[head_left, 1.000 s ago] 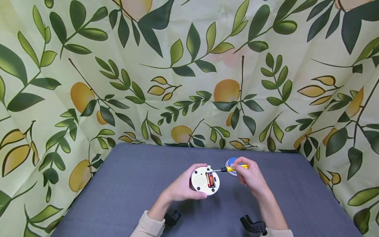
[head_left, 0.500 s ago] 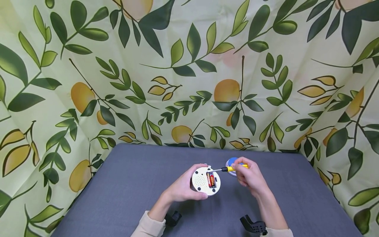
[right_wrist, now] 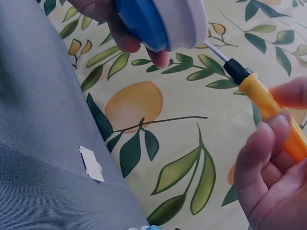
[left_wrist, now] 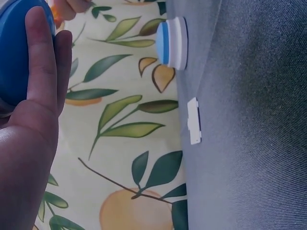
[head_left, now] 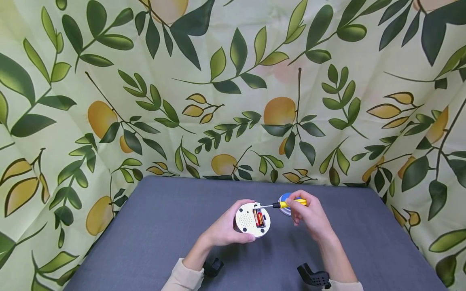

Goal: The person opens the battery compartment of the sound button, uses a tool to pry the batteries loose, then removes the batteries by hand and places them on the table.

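Observation:
My left hand (head_left: pixel 227 228) grips a round white buzzer button (head_left: pixel 244 220) by its edge, underside facing me. Two red batteries (head_left: pixel 259 218) sit in its open compartment, beside a patch of small speaker holes. Its blue dome (left_wrist: pixel 12 52) faces away, with left fingers lying along it in the left wrist view. A yellow screwdriver (head_left: pixel 287 204) is pinched between thumb and fingers of my right hand (head_left: pixel 308 210). The metal shaft (right_wrist: pixel 216 50) reaches across to the compartment's upper end, its tip right by the battery ends.
A second blue-and-white buzzer button (left_wrist: pixel 177 43) stands on the grey table (head_left: pixel 174 226), partly behind the right hand in the head view. A thin white battery cover (right_wrist: pixel 91 164) lies flat on the table. Leaf-patterned cloth (head_left: pixel 233 121) hangs around the table's back and sides.
The buzzer button has tilted and risen slightly in the left hand. The right hand and screwdriver have shifted a little upward, the tip staying at the compartment's upper end.

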### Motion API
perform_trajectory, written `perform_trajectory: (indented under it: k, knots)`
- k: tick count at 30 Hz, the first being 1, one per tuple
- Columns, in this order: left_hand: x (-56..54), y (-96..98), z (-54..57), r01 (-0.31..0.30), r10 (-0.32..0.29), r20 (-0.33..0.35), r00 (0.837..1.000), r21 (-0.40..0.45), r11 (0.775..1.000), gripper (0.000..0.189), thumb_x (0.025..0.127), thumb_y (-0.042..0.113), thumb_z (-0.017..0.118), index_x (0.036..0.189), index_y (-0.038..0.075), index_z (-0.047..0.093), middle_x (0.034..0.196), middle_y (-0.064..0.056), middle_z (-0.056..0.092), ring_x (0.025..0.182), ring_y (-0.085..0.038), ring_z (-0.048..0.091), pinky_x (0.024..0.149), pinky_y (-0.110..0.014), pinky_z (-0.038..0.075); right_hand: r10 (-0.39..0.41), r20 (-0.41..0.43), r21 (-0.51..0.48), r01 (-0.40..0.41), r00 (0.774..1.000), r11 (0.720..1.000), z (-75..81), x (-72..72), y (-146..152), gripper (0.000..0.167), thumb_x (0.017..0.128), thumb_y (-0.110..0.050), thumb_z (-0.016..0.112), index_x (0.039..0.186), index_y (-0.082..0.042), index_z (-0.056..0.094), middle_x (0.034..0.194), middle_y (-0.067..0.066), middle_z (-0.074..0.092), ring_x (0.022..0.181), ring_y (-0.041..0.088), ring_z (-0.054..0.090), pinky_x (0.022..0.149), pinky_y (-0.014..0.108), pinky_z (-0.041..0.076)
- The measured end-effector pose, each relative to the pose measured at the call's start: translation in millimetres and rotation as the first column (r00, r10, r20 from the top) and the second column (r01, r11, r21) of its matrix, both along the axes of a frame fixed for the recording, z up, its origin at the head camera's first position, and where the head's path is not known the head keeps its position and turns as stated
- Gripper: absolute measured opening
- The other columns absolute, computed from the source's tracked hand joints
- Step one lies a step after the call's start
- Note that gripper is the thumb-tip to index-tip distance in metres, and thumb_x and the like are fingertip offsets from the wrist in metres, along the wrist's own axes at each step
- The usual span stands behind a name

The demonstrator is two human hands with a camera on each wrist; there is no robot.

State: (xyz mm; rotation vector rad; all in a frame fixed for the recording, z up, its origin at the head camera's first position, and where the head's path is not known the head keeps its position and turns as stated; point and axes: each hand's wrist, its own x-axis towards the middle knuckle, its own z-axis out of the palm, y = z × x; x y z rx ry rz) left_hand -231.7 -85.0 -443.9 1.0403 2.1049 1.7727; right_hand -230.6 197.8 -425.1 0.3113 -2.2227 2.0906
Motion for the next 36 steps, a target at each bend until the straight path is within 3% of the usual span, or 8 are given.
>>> perform_trajectory:
  k: [5,11,17,27,36]
  knots:
    - [-0.6,-0.5,0.3,-0.025,0.025,0.007,1.0,-0.003,1.0,0.085,0.077,0.015,0.086,0.148,0.013,0.04,0.125,-0.005,0.058,0.108,-0.016,0.058,0.092,-0.028,0.05,-0.014,-0.014,0.031,0.015,1.0,0.999,4.1,3.4,2,0.025,0.099,-0.012,0.066,0.108,0.011,0.062,0.071,0.012,0.06,0.056,0.021,0.06,0.057,0.037,0.059]
    - [-1.8,-1.2,-0.3,-0.073,0.074,0.018,0.997,-0.035,0.997,0.085,0.076,0.018,0.086,0.148,0.013,0.039,0.127,-0.003,0.057,0.111,-0.017,0.057,0.096,-0.027,0.047,-0.011,0.002,0.073,0.011,1.0,0.997,4.9,8.3,7,0.033,0.097,-0.01,0.069,0.119,0.014,0.065,0.088,0.023,0.069,0.067,0.024,0.068,0.068,0.037,0.061]
    - [-3.0,-3.0,-1.8,-0.093,0.094,0.012,0.996,-0.045,0.995,0.087,0.076,0.018,0.086,0.149,0.01,0.038,0.129,-0.005,0.055,0.112,-0.018,0.056,0.097,-0.028,0.045,-0.035,0.011,0.127,0.033,0.999,0.991,0.0,10.3,19,0.032,0.094,-0.013,0.074,0.117,0.009,0.068,0.092,0.02,0.072,0.071,0.026,0.07,0.071,0.036,0.061]
    - [-3.8,-2.1,1.6,-0.101,0.103,0.031,0.994,-0.056,0.993,0.088,0.076,0.02,0.086,0.149,0.012,0.038,0.13,-0.002,0.054,0.113,-0.018,0.055,0.097,-0.029,0.044,-0.094,0.08,0.15,0.081,0.992,0.985,-8.9,17.2,49,0.035,0.095,-0.014,0.073,0.116,0.012,0.063,0.094,0.017,0.072,0.077,0.023,0.072,0.075,0.031,0.06]
    - [-3.3,-3.4,0.7,-0.099,0.101,0.043,0.994,-0.06,0.993,0.089,0.076,0.02,0.086,0.15,0.009,0.037,0.13,-0.002,0.054,0.114,-0.019,0.054,0.097,-0.029,0.044,-0.176,0.118,0.23,0.145,0.977,0.962,-22.5,16.3,72,0.036,0.094,-0.015,0.074,0.118,0.009,0.06,0.102,0.017,0.07,0.081,0.023,0.072,0.076,0.031,0.06]
